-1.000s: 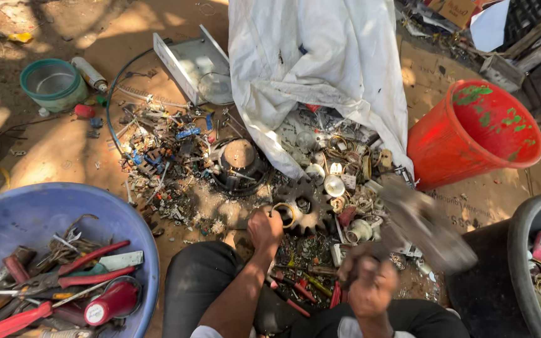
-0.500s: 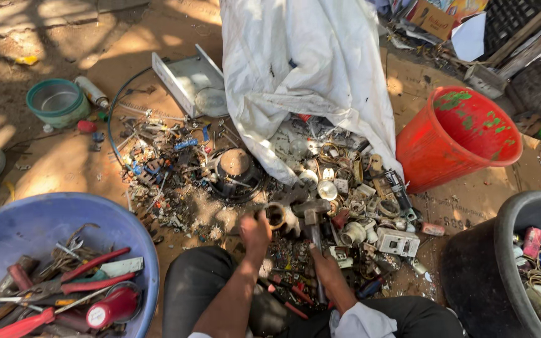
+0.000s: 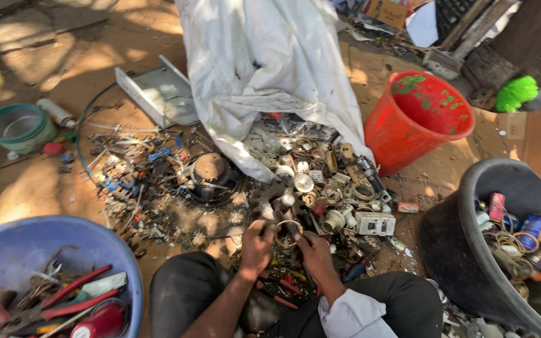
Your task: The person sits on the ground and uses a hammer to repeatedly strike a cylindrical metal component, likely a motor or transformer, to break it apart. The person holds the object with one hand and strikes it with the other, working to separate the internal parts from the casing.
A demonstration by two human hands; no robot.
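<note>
— So both hands are on one piece, down at the near edge of the scrap pile (image 3: 295, 181) on the ground. The left hand (image 3: 257, 241) and the right hand (image 3: 311, 250) are closed on a small metal ring (image 3: 289, 226), one on each side, just in front of the knees.

— Sorting, would you say?

— That's my reading: a piece picked out of the heap and being looked over or worked loose. Whatever comes next calls for a firm two-sided hold and a choice among the black tub (image 3: 471, 250) at the right, the red bucket (image 3: 417, 122) beyond it, or the blue basin (image 3: 26, 250) with red-handled tools at the left.

— Can you see what the ring is joined to?

— No. Fingers cover most of it, and a dark part behind it blurs into the clutter. The white sack (image 3: 264, 69) hides the far side of the pile, and the tub and basin are both cut off by the picture's edges.
</note>
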